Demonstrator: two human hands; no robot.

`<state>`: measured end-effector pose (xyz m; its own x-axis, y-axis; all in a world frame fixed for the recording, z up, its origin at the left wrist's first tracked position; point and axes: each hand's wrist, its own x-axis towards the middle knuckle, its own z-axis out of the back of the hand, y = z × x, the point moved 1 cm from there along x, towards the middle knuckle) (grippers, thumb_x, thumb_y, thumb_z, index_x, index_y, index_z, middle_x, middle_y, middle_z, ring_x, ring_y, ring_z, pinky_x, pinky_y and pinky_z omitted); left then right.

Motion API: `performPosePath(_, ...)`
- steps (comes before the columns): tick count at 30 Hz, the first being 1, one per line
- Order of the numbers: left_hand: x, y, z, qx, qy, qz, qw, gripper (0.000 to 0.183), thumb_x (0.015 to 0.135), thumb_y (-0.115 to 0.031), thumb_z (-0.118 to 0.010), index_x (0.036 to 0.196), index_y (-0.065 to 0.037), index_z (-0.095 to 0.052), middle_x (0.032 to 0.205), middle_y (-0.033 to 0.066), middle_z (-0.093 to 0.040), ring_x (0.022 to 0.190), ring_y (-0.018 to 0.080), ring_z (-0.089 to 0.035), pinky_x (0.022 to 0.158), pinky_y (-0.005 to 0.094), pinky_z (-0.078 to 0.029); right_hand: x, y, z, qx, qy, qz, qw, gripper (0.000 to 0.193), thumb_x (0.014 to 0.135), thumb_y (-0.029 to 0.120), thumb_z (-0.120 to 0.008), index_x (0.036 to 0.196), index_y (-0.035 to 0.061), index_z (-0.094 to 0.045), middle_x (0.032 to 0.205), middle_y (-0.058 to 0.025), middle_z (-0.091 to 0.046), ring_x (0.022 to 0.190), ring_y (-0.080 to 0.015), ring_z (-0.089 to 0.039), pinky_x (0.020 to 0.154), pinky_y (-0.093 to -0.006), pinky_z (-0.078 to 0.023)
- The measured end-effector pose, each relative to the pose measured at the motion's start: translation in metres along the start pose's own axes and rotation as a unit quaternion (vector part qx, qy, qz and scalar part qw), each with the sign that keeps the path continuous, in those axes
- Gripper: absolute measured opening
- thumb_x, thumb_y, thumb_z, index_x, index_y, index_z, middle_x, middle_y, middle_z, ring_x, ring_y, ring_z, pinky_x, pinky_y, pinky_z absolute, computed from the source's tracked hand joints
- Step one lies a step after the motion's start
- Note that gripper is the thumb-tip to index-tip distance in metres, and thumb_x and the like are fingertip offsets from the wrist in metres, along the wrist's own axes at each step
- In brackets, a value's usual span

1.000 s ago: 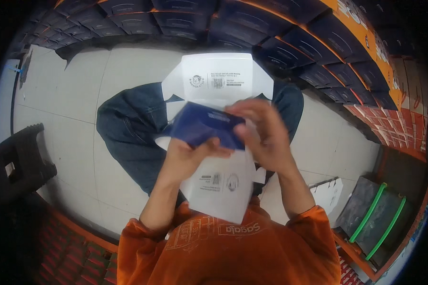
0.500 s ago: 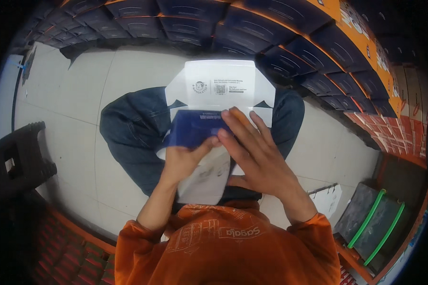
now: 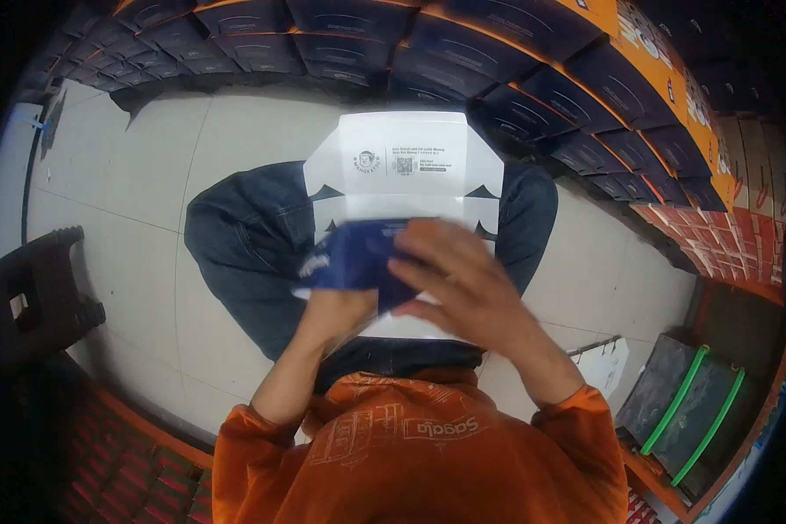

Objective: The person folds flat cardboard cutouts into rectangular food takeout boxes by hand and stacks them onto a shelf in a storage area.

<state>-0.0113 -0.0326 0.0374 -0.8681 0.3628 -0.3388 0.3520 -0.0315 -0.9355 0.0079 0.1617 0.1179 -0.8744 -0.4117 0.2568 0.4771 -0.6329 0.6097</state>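
A partly folded blue cardboard box [image 3: 358,255] is held over my lap. My left hand [image 3: 341,310] reaches up into its near side, its fingers hidden by the cardboard, and it holds the box. Blurred by motion, my right hand [image 3: 458,279] curls over the right side of the same box, fingers against the blue surface. Beneath both hands lies an unfolded white cardboard box blank [image 3: 402,183] across my legs, with dark printing on its far panel and angled side flaps.
Stacked dark blue and orange boxes [image 3: 341,48] line the far side and right. A dark plastic stool [image 3: 52,288] stands at left. At lower right are a dark case with green handles [image 3: 677,406] and a white flat piece [image 3: 603,362] on the tiled floor [image 3: 135,262].
The blue box has turned and folded, so its pale inner panel no longer shows. My left hand has gone in under the blue cardboard. My right hand has curled in over its side.
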Motion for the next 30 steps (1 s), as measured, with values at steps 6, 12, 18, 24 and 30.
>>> performPosePath(6,-0.014,-0.03,0.047,0.393,0.305,0.016,0.867,0.059,0.082,-0.028,-0.07,0.129,0.002,-0.05,0.128,0.0242,-0.053,0.118,0.0364,-0.054,0.1,0.0423,-0.042,0.017,0.007,0.019,0.085,0.17,-0.125,0.974,0.091,0.058,0.025,-0.089,0.139,0.027,-0.048,0.134,-0.0148,-0.05,0.122,-0.032,-0.051,0.101,-0.0458,-0.043)
performPosePath(12,-0.043,-0.018,0.094,-0.231,0.075,-0.045,0.969,0.083,0.071,-0.041,-0.075,0.134,0.003,-0.044,0.131,0.0222,-0.051,0.123,0.0314,-0.05,0.103,0.039,-0.038,-0.018,-0.028,-0.007,0.488,-0.186,-0.27,0.809,0.057,0.081,0.024,-0.077,0.13,0.0064,-0.052,0.101,-0.0121,-0.062,0.095,-0.022,-0.063,0.087,-0.0354,-0.051)
performPosePath(18,-0.028,-0.02,0.022,-0.311,0.056,-0.051,0.947,0.101,0.062,-0.048,-0.079,0.139,0.003,-0.039,0.133,0.0208,-0.049,0.126,0.0286,-0.047,0.105,0.0367,-0.036,-0.007,-0.011,-0.044,0.272,-0.079,-0.315,0.906,0.042,0.093,0.043,-0.059,0.118,0.0096,-0.064,0.105,-0.0142,-0.06,0.09,-0.0258,-0.058,0.085,-0.0354,-0.046)
performPosePath(24,-0.014,-0.049,0.007,-0.188,0.06,-0.093,0.976,0.107,0.057,-0.044,-0.08,0.142,0.002,-0.034,0.136,0.0187,-0.044,0.128,0.0302,-0.043,0.106,0.0374,-0.032,0.01,0.004,-0.022,0.04,-0.136,-0.045,0.989,0.061,0.09,0.066,-0.042,0.108,0.0156,-0.07,0.124,-0.0145,-0.05,0.113,-0.0314,-0.044,0.1,-0.0451,-0.027)
performPosePath(30,-0.017,-0.058,0.023,-0.081,0.161,-0.105,0.978,0.109,0.06,-0.04,-0.075,0.147,0.005,-0.027,0.148,0.0229,-0.032,0.133,0.0311,-0.04,0.112,0.0366,-0.027,0.007,-0.002,-0.046,0.161,-0.218,0.081,0.959,0.063,0.094,0.06,-0.041,0.096,0.0041,-0.07,0.105,-0.0163,-0.055,0.1,-0.0292,-0.05,0.09,-0.0451,-0.04)
